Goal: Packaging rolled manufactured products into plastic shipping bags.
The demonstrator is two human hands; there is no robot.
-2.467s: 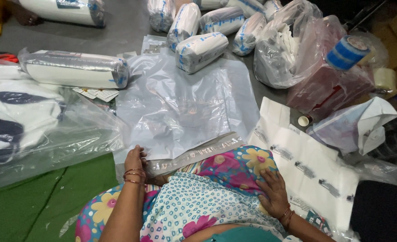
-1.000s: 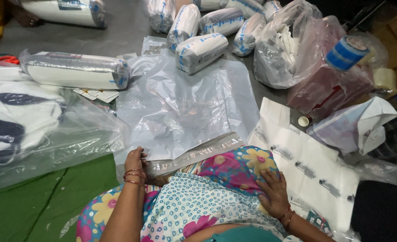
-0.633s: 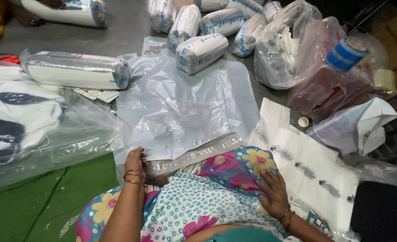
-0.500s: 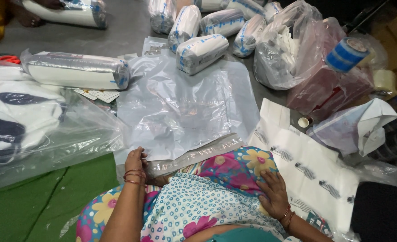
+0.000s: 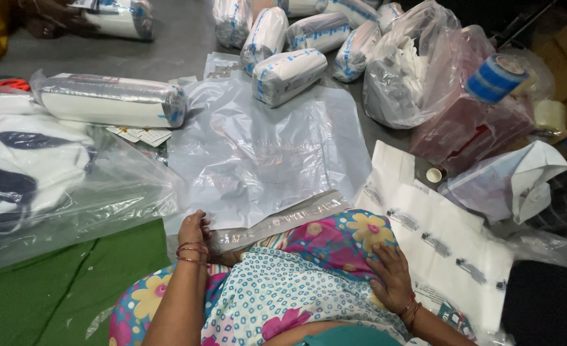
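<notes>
The flat bag (image 5: 264, 154) by the left hand (image 5: 194, 227) is thin, glossy grey plastic, creased and shiny. The right hand (image 5: 392, 275) rests on matt flowered cloth (image 5: 335, 240). The white sheets (image 5: 443, 243) look like matt paper (black printed patches), the floor (image 5: 168, 45) smooth grey.

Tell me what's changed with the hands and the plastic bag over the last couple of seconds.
Nothing visibly changed. The left hand still rests on the near edge of the flat plastic bag, and the right hand still lies on the flowered cloth over the lap.
</notes>
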